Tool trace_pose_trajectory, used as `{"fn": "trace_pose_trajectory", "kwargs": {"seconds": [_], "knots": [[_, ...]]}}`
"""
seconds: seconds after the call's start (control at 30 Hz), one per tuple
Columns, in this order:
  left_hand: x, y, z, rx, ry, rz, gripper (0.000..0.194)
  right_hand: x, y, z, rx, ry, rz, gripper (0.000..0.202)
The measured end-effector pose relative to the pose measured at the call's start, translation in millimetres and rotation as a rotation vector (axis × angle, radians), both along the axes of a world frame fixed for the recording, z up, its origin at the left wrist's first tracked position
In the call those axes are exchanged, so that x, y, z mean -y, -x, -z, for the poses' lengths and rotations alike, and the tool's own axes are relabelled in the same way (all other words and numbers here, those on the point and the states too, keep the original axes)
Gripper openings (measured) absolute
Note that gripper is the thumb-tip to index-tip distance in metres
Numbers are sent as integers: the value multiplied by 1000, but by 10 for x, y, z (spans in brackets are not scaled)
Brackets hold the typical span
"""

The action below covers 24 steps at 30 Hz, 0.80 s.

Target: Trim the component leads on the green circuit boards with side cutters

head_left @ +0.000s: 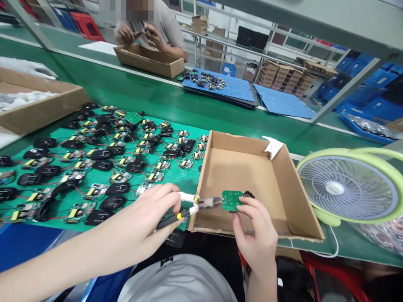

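My left hand (151,212) is closed around a pair of diagonal cutters (185,207) with white and dark grey handles. Their metal jaws reach to the left edge of a green circuit board (231,200). Whether the jaws touch a lead there is too small to tell. Between thumb and fingers, my right hand (257,222) grips that board by its right side, with its flat green face towards me. A black part (249,195) shows just behind my right fingertips. Both tools and board are above the near part of an open cardboard box (239,167), which has small dark bits along its near inner edge.
Wired boards with black casings (102,165) cover the green mat on the left. A green fan (335,188) stands right of the box. Another cardboard box (40,100) sits at far left. Across the bench, a person (166,29) works over a cardboard tray (149,61) beside blue sheets (233,88).
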<state>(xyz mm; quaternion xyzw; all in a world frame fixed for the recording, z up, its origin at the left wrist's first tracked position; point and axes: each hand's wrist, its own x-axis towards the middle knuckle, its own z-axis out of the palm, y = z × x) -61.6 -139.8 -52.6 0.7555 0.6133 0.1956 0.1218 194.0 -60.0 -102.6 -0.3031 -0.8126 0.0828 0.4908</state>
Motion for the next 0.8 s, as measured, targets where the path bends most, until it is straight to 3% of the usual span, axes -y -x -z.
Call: {"fn": "trace_pose_trajectory", "kwargs": {"seconds": [0.13, 0.4, 0.8], "knots": [[-56, -96, 12, 14, 59, 80, 11, 3, 1, -29, 26, -24, 0, 23], [-88, -208, 131, -221, -177, 18, 22, 10, -2, -21, 36, -29, -34, 22], [-91, -235, 127, -457, -259, 35, 14, 2, -1, -9, -8, -82, -40, 26]]}}
